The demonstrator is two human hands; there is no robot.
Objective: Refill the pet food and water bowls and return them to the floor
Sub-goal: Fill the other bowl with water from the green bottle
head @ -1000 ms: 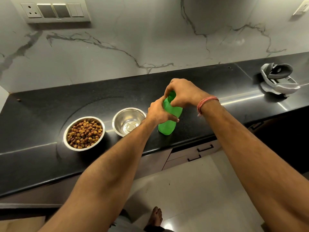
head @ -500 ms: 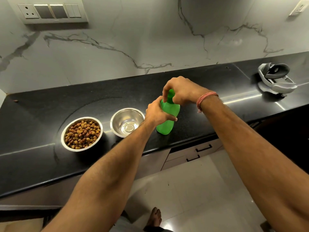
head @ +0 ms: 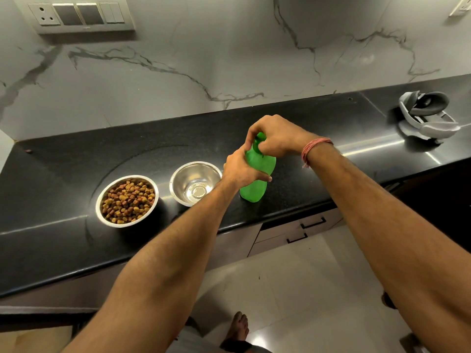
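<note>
- Two steel bowls stand on the black counter (head: 63,179), both to the left of my hands: the food bowl (head: 127,201), heaped with brown kibble, and the water bowl (head: 195,183), where I cannot tell whether the shine at the bottom is water or bare steel.
- One green bottle (head: 257,184) stands upright on the counter, close to the front edge and just right of the water bowl.
- My left hand (head: 242,169) grips the bottle's body, fingers wrapped around it with the thumb across the front.
- My right hand (head: 275,138) sits over the top of the bottle, fingers curled down tight around the green cap (head: 260,137).
- Left of the food bowl the counter runs bare to the corner where it meets the wall; behind the bowls it is bare back to the marble wall (head: 229,47).
- One grey and white headset (head: 428,115) lies far to the right on the counter, well apart from the bottle.
- One switch plate (head: 81,15) hangs on the wall, upper left.
- Below the counter edge are drawers with two black handles (head: 305,229), then pale floor tiles (head: 293,289) with my bare foot (head: 238,327) on them.
</note>
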